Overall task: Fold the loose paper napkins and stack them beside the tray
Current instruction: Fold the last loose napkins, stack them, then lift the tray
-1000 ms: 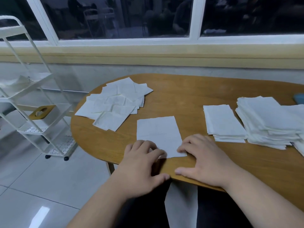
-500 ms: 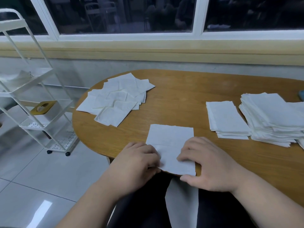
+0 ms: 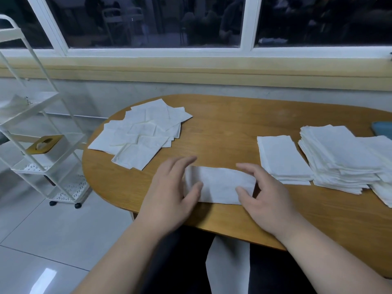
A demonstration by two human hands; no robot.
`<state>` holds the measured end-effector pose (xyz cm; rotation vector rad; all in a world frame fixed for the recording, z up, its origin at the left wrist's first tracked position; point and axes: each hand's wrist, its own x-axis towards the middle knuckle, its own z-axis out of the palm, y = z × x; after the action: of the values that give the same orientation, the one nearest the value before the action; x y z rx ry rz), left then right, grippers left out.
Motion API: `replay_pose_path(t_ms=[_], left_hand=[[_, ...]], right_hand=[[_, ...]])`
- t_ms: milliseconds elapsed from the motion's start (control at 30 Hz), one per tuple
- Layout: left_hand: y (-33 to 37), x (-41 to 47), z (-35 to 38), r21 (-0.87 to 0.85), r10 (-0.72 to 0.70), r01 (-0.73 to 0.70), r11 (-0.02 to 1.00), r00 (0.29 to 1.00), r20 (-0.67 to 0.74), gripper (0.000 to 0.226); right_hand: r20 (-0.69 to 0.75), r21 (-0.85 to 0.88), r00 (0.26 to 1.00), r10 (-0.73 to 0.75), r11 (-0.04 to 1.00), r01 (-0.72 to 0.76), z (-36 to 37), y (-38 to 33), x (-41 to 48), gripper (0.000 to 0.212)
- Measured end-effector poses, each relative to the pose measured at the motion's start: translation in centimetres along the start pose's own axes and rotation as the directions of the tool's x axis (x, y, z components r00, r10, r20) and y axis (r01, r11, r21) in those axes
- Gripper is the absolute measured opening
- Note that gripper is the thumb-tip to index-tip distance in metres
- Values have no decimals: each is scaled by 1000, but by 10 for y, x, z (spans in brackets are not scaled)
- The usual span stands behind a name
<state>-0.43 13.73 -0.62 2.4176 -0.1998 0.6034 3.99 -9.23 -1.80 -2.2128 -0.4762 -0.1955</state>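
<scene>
A white paper napkin (image 3: 220, 184) lies folded in half as a wide strip near the front edge of the wooden table (image 3: 233, 132). My left hand (image 3: 171, 187) pinches its left end between thumb and fingers. My right hand (image 3: 267, 194) pinches its right end the same way. A loose pile of unfolded napkins (image 3: 144, 134) is spread over the table's far left. To the right stands a low stack of folded napkins (image 3: 284, 160), and beside it a taller stack (image 3: 339, 160). A blue tray corner (image 3: 381, 129) shows at the right edge.
A white wheeled shelf rack (image 3: 38, 145) stands on the tiled floor left of the table, holding a yellow tissue box (image 3: 44, 144). A wall with a window sill runs behind the table. My dark-clothed legs sit under the front edge.
The napkin lay flat and open under my fingers; its near half has been lifted and folded over away from me. Both hands moved forward onto its two ends.
</scene>
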Motion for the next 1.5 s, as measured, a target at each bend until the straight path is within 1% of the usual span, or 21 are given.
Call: replay_pose_path(t_ms=[67, 100, 133, 200, 267, 300, 367, 400, 600, 700, 767, 867, 900, 967, 1033, 1100, 1200, 1267, 1367, 1433, 1500], left_hand=[[-6, -3, 7, -6, -9, 9, 1000, 999, -40, 58], [-9, -5, 10, 9, 3, -2, 1000, 1000, -30, 58], [-12, -7, 12, 34, 25, -25, 999, 1000, 6, 58], [-15, -10, 14, 92, 87, -99, 991, 988, 126, 56], [-17, -12, 13, 133, 117, -156, 979, 957, 264, 55], [-18, -13, 12, 144, 116, -168, 975, 942, 315, 55], [-21, -17, 10, 161, 118, -188, 969, 924, 364, 53], [-22, -19, 8, 165, 120, -193, 967, 920, 372, 53], [-21, -32, -11, 124, 123, -175, 977, 931, 343, 48], [-21, -37, -19, 69, 124, -155, 986, 937, 327, 46], [-23, -40, -21, 38, 141, -164, 986, 930, 340, 46], [-22, -41, -24, -39, 171, -168, 985, 917, 361, 47], [-20, -42, -26, -69, 176, -162, 984, 915, 364, 48], [-19, -41, -29, -130, 175, -135, 982, 911, 373, 55], [-18, -39, -34, -210, 151, -73, 975, 911, 384, 66], [-17, -35, -39, -314, 148, -24, 949, 914, 378, 74], [-16, -22, -43, -374, 199, -52, 926, 909, 367, 74], [-18, -10, -46, -404, 182, -15, 915, 907, 380, 63], [-24, 9, -53, -389, 23, 162, 907, 903, 429, 38], [-32, 22, -54, -368, -59, 264, 892, 873, 484, 25], [-41, 33, -55, -350, -97, 316, 882, 848, 521, 29]], right_hand=[[-56, -57, 997, 55, 997, -58, 2, 1, 6, 52], [-79, -100, 996, 48, 993, -56, 3, 3, 8, 56], [-99, -147, 995, 17, 989, -32, 4, 4, 8, 57], [-122, -233, 988, -97, 970, 66, 5, 6, 6, 49], [-51, -310, 979, -196, 935, 171, 6, 7, 5, 35], [37, -336, 976, -213, 917, 213, 6, 6, 5, 34], [227, -350, 954, -198, 897, 269, 6, 3, 4, 41], [283, -353, 939, -195, 889, 291, 5, 2, 4, 46], [345, -338, 884, -315, 837, 430, 6, 0, -6, 47], [371, -346, 867, -334, 816, 463, 7, -6, -17, 53], [375, -379, 860, -347, 789, 484, 10, -10, -27, 43], [328, -373, 845, -423, 763, 527, 16, -12, -37, 10], [296, -335, 854, -428, 791, 512, 17, -13, -38, 5], [226, -236, 908, -354, 884, 403, 15, -16, -35, 11], [176, -129, 968, -181, 970, 205, 10, -25, -26, 13], [196, -42, 980, -15, 999, 24, 4, -33, -12, 11], [252, 52, 966, 62, 996, -77, -2, -45, 11, 14], [289, 120, 954, 79, 986, -118, -1, -50, 26, 16], [347, 211, 934, 89, 963, -170, 3, -53, 47, 17], [366, 289, 925, 107, 931, -223, 8, -54, 62, 16], [382, 343, 917, 117, 903, -258, 15, -56, 78, 13]])
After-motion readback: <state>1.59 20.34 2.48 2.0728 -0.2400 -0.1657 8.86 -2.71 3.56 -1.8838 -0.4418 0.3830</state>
